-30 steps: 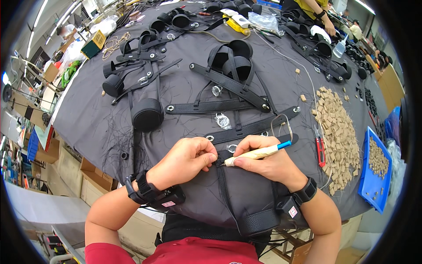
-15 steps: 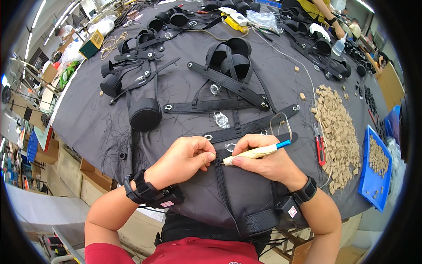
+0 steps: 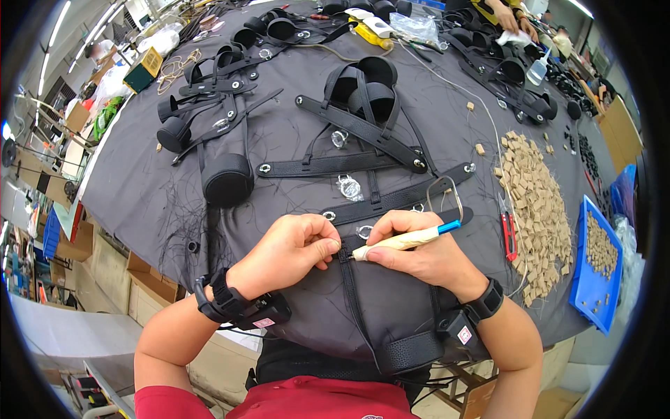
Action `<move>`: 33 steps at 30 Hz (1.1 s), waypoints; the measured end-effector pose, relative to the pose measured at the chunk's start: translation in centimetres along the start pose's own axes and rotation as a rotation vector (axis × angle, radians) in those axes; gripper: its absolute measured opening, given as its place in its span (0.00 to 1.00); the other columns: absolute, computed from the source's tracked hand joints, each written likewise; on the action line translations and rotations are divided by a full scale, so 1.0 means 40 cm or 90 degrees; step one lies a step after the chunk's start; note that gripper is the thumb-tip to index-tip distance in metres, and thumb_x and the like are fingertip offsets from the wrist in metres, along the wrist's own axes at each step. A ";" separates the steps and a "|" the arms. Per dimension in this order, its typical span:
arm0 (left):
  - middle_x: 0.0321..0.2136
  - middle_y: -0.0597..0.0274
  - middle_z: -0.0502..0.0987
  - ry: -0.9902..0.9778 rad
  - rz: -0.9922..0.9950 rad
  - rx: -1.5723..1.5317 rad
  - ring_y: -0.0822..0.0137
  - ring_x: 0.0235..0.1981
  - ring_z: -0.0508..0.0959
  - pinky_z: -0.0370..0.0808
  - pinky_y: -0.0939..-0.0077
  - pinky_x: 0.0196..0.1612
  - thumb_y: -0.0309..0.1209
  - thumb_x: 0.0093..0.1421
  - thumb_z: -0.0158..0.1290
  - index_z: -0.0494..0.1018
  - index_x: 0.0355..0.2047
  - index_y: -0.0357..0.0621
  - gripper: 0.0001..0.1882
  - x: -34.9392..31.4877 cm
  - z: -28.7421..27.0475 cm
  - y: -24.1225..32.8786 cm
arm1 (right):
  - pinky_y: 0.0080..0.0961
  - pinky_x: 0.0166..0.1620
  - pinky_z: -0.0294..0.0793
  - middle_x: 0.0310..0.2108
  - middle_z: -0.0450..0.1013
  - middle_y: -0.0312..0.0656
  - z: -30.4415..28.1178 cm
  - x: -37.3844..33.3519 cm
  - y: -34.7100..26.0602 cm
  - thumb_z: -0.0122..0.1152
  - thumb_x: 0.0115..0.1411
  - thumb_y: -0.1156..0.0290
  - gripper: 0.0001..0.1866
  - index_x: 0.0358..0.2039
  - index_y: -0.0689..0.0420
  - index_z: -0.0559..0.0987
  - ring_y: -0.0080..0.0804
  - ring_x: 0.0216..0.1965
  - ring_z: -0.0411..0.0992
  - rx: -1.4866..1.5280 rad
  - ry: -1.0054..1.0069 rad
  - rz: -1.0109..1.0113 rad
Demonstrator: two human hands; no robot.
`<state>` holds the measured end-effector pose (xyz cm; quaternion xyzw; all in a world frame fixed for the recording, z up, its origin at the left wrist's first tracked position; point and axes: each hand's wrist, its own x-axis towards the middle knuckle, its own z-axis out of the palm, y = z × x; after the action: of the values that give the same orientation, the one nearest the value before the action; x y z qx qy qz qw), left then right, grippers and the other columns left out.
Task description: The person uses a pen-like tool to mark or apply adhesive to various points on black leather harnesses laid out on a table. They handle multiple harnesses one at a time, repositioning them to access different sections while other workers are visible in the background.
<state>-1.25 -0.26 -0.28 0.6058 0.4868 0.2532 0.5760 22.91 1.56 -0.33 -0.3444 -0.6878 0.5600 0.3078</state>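
Note:
My right hand (image 3: pixel 417 250) grips a pen-shaped tool (image 3: pixel 412 239), wrapped in cream tape with a blue end. The tool's narrow tip points left, at a narrow black strap (image 3: pixel 351 293) with stitched edges. Beside that tip my left hand (image 3: pixel 296 250) is closed, thumb and fingertips pinched together. Whatever lies in the pinch is too small to make out. From the work spot the strap runs down to a wide black cuff (image 3: pixel 412 351) near the table's front edge. Just beyond my hands lies a black band (image 3: pixel 398 198) with metal fittings.
Right of my hands are a red cutter (image 3: pixel 508 236), a pile of small tan pieces (image 3: pixel 534 209) and a blue tray (image 3: pixel 578 286). More black strap-and-cuff assemblies (image 3: pixel 363 133) cover the far table. A co-worker's hand (image 3: pixel 504 17) shows at the far right. Loose black threads lie left.
My hands stay almost in place, the tool's tip still by the strap. At the far right, the co-worker's hands have moved and now hold something white.

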 end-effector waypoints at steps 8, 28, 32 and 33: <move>0.29 0.65 0.77 -0.006 -0.024 -0.027 0.77 0.29 0.76 0.78 0.82 0.35 0.25 0.66 0.53 0.74 0.35 0.34 0.05 0.001 -0.003 0.001 | 0.16 0.30 0.69 0.26 0.76 0.34 0.000 0.000 0.004 0.69 0.57 0.68 0.10 0.32 0.62 0.80 0.15 0.28 0.70 -0.020 -0.002 -0.016; 0.55 0.52 0.73 0.585 0.393 0.536 0.57 0.53 0.73 0.70 0.62 0.56 0.27 0.61 0.55 0.73 0.53 0.37 0.19 -0.034 -0.141 0.115 | 0.13 0.31 0.69 0.28 0.77 0.33 -0.008 -0.003 0.009 0.64 0.60 0.71 0.06 0.31 0.61 0.78 0.12 0.28 0.71 0.168 0.056 0.035; 0.44 0.55 0.74 0.165 0.291 0.621 0.54 0.48 0.72 0.68 0.66 0.54 0.23 0.47 0.64 0.77 0.47 0.43 0.23 -0.102 -0.068 0.105 | 0.13 0.30 0.67 0.27 0.77 0.32 -0.003 -0.003 0.001 0.65 0.59 0.70 0.07 0.31 0.61 0.78 0.12 0.27 0.70 0.082 0.030 0.013; 0.42 0.57 0.74 0.135 0.264 0.593 0.56 0.45 0.71 0.69 0.66 0.51 0.23 0.47 0.64 0.78 0.45 0.43 0.22 -0.111 -0.044 0.087 | 0.14 0.29 0.67 0.27 0.77 0.32 -0.001 -0.002 0.004 0.66 0.59 0.70 0.08 0.31 0.61 0.78 0.12 0.27 0.70 0.062 0.021 0.020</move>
<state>-3.52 -2.89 4.50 0.8528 0.4731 0.1785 0.1307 23.03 1.53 -0.48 -0.3484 -0.6490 0.5921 0.3268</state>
